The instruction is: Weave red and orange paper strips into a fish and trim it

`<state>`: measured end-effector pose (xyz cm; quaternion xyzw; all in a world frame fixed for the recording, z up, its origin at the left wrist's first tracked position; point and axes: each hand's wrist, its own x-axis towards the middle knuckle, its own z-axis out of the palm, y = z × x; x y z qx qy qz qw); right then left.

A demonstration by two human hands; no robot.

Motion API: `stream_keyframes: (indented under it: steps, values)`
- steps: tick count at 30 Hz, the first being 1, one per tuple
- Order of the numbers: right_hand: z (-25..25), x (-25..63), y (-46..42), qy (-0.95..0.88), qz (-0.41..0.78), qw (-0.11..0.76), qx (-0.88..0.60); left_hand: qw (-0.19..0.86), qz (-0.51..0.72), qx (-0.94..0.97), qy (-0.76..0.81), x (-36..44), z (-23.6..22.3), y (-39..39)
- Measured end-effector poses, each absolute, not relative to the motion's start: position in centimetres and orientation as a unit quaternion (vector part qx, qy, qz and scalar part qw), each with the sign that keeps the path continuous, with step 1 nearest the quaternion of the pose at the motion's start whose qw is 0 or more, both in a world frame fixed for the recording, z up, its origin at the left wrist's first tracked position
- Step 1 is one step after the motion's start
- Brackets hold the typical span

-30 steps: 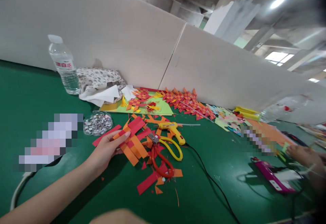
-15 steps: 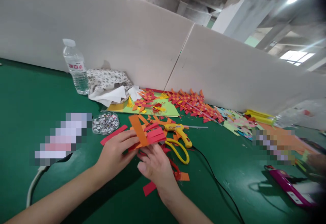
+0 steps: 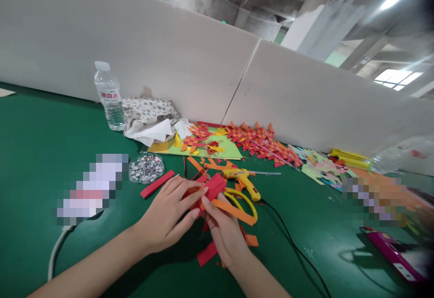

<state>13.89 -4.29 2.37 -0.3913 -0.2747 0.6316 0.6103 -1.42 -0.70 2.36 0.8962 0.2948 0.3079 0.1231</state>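
Observation:
Both hands hold woven red and orange paper strips [image 3: 215,186] over the table's middle. My left hand [image 3: 172,214] grips the strips from the left, fingers on top and thumb near the front edge. My right hand [image 3: 222,228] pinches them from the right, its thumb on the near side. One orange strip [image 3: 233,212] sticks out to the right over my right hand. Just behind lie a yellow glue gun [image 3: 242,181] and the yellow handles [image 3: 251,207] of what look like scissors. Loose red strips [image 3: 158,184] lie beside my left hand.
A bag of googly eyes [image 3: 146,168], a water bottle [image 3: 110,96] and a patterned tissue pouch [image 3: 149,115] stand at the left. Finished woven paper fish [image 3: 261,142] lie along the white partition [image 3: 190,58]. A black cord [image 3: 288,234] crosses the right side, near a purple power strip [image 3: 389,253].
The orange strip that stood upright over the red ones now points right. My right hand has turned from palm-up to pinching the strips, and my left fingers have closed over their top.

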Motion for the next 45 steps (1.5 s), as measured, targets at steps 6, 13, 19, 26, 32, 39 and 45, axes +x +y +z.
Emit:
stream_keyframes:
  steps: [6, 13, 19, 26, 32, 39, 45]
  values:
    - [2.1, 14.1, -4.1, -0.271, 0.613, 0.610, -0.422, 0.251, 0.411, 0.801, 0.357, -1.1, 2.0, -0.6]
    - [3.6, 15.8, -3.6, -0.356, 0.595, 0.557, -0.458, 0.658, 0.459, 0.441, 0.402, -1.0, 2.3, 0.8]
    - [5.4, 18.1, -2.3, -0.511, 0.608, 0.371, -0.482, 0.689, 0.380, 0.421, 0.451, -1.1, 2.3, 1.3]
    - [4.5, 18.7, -2.2, -0.518, 0.637, 0.326, -0.468, 0.650, 0.358, 0.522, 0.421, -1.2, 1.5, 1.7]
    - [3.9, 18.1, -2.5, -0.525, 0.652, 0.322, -0.442, 0.651, 0.374, 0.486, 0.447, -0.4, 0.9, 1.1]
    - [4.4, 18.1, -2.5, -0.535, 0.607, 0.344, -0.477, 0.651, 0.389, 0.473, 0.449, -0.4, 2.1, 0.9]
    - [3.6, 18.5, -2.4, -0.523, 0.625, 0.343, -0.467, 0.695, 0.334, 0.487, 0.410, -1.2, 2.9, 1.2]
